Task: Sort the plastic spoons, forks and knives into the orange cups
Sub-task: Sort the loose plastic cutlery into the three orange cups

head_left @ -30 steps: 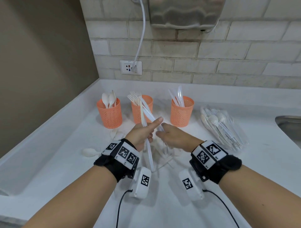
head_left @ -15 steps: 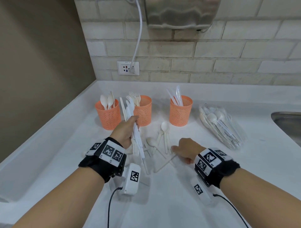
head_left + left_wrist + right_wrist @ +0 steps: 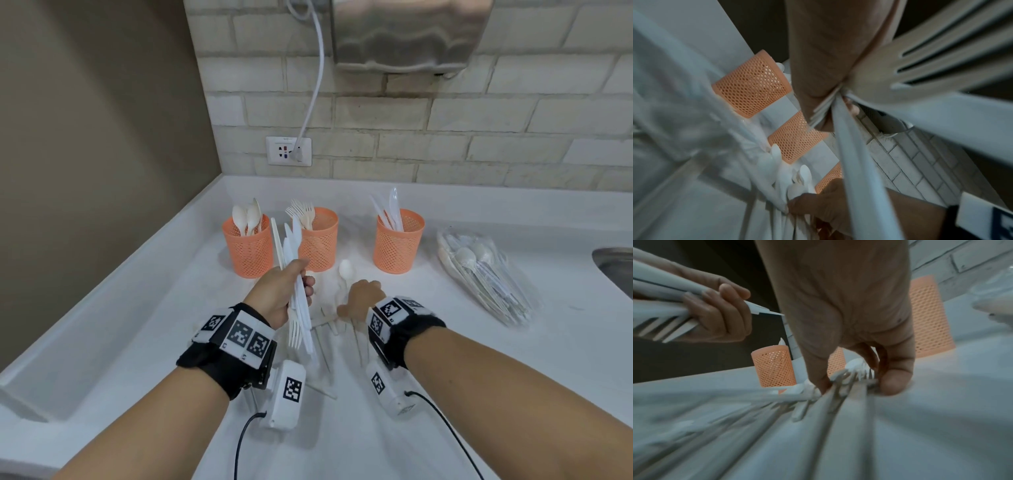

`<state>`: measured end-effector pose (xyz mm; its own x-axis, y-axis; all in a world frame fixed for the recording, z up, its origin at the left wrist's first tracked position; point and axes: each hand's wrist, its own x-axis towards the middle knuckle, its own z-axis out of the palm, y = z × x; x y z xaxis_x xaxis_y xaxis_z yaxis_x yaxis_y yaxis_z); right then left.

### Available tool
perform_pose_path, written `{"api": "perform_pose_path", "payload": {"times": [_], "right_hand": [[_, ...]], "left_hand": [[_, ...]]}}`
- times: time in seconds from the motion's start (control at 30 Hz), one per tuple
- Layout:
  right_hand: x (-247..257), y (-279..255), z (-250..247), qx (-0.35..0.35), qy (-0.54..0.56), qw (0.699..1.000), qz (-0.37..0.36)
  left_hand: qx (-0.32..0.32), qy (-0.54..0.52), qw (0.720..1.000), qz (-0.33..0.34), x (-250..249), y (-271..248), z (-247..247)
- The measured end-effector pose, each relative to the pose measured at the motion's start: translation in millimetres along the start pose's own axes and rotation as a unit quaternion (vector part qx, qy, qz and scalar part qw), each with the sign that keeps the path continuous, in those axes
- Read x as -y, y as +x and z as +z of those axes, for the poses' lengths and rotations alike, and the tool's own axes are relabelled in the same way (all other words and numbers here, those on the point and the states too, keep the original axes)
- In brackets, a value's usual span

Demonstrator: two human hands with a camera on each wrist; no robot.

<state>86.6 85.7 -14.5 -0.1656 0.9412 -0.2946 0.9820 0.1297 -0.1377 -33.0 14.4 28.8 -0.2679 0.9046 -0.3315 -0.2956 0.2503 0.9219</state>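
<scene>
Three orange mesh cups stand in a row at the back: the left cup [image 3: 248,251] holds spoons, the middle cup [image 3: 320,241] forks, the right cup [image 3: 399,246] knives. My left hand [image 3: 289,291] grips an upright bundle of white forks and knives [image 3: 297,270] in front of the left and middle cups; the bundle [image 3: 859,162] fills the left wrist view. My right hand [image 3: 363,293] is down on the counter, thumb and fingers pinching loose cutlery [image 3: 856,374] in the pile. A white spoon [image 3: 345,270] lies just beyond its knuckles.
More loose pieces [image 3: 329,329] lie between my wrists. A clear bag of cutlery [image 3: 486,274] sits right of the cups, a steel sink [image 3: 616,270] at the far right. Brick wall, socket [image 3: 288,150] and brown side wall [image 3: 102,137] bound the counter.
My hands have parted. The left carried the bundle left and stood it upright near the cups. The right dropped to the counter and slid forward into the loose pile.
</scene>
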Motion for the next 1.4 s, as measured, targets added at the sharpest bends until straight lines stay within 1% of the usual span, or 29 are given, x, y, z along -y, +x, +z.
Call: {"api": "perform_pose_path", "payload": {"times": [0.07, 0.13, 0.23, 0.3, 0.37, 0.43, 0.6, 0.67, 0.73, 0.77, 0.8, 0.87, 0.9, 1.0, 1.07, 1.1, 1.13, 1.17, 1.27, 1.3, 1.33, 1.4], "right_hand": [[-0.2, -0.1, -4.2, 0.028, 0.017, 0.999, 0.007], [-2.2, 1.4, -1.5, 0.033, 0.038, 0.999, 0.014], [-2.7, -1.7, 5.3, 0.003, 0.059, 0.998, 0.008], [-3.9, -2.1, 10.7, -0.013, 0.035, 0.999, 0.005], [-5.9, -5.4, 14.0, -0.04, 0.021, 0.999, -0.008], [-11.1, -7.1, 14.5, -0.048, 0.042, 0.998, -0.028], [-25.3, -11.0, 7.8, -0.005, 0.068, 0.995, -0.072], [-31.8, -14.7, -2.8, 0.02, 0.11, 0.989, -0.097], [-36.6, -18.9, -19.6, 0.038, 0.176, 0.975, -0.134], [-38.6, -21.3, -28.4, 0.031, 0.218, 0.964, -0.147], [-38.9, -25.6, -38.0, 0.025, 0.276, 0.947, -0.162], [-36.7, -37.7, -57.0, 0.016, 0.391, 0.898, -0.203], [-34.9, -43.3, -64.3, 0.023, 0.437, 0.872, -0.219], [-27.7, -53.6, -75.3, 0.041, 0.538, 0.802, -0.256], [-21.0, -53.6, -73.6, 0.044, 0.591, 0.767, -0.248], [-18.1, -53.5, -71.2, 0.051, 0.612, 0.754, -0.232], [-16.3, -52.5, -69.5, 0.059, 0.626, 0.747, -0.217], [-15.0, -53.2, -69.1, 0.065, 0.631, 0.746, -0.205], [-12.8, -49.3, -68.0, 0.083, 0.644, 0.738, -0.185], [-11.5, -48.6, -68.5, 0.08, 0.641, 0.741, -0.182], [-8.5, -46.9, -68.3, 0.068, 0.631, 0.751, -0.179], [-3.9, -45.7, -69.9, 0.042, 0.596, 0.78, -0.184]], "left_hand": [[-0.001, -0.01, 1.0, 0.008, 0.9, -1.6, 0.1], [0.0, -0.006, 1.0, 0.015, 2.8, -2.3, 0.7], [0.006, 0.004, 1.0, 0.018, 5.4, -1.4, 2.7], [0.007, 0.006, 1.0, 0.017, 6.1, 0.0, 4.9], [0.011, 0.001, 1.0, 0.013, 7.9, 0.5, 7.0], [0.019, -0.013, 1.0, 0.005, 9.5, 0.7, 8.8], [0.024, -0.053, 0.998, -0.016, 11.5, 2.4, 9.7], [0.032, -0.066, 0.997, -0.016, 11.5, 3.8, 10.0], [0.041, -0.076, 0.996, -0.01, 11.6, 5.0, 10.5], [0.046, -0.076, 0.996, -0.005, 11.9, 5.2, 11.5], [0.05, -0.073, 0.996, 0.0, 12.3, 4.7, 13.2], [0.058, -0.066, 0.996, 0.016, 12.9, 3.2, 19.5], [0.066, -0.064, 0.995, 0.026, 13.1, 2.0, 23.6], [0.11, -0.054, 0.99, 0.064, 10.3, -1.7, 36.5], [0.136, -0.037, 0.986, 0.09, 6.7, -4.0, 41.4], [0.146, -0.018, 0.984, 0.101, 5.3, -4.7, 42.8], [0.153, 0.01, 0.982, 0.113, 4.0, -5.8, 43.7], [0.154, 0.04, 0.979, 0.124, 3.0, -6.3, 44.2], [0.142, 0.113, 0.972, 0.151, 1.2, -4.9, 44.4], [0.137, 0.124, 0.97, 0.157, 0.8, -4.1, 44.4], [0.131, 0.129, 0.969, 0.163, 0.2, -3.5, 44.9], [0.119, 0.13, 0.969, 0.174, -0.5, -2.4, 45.9]]}}
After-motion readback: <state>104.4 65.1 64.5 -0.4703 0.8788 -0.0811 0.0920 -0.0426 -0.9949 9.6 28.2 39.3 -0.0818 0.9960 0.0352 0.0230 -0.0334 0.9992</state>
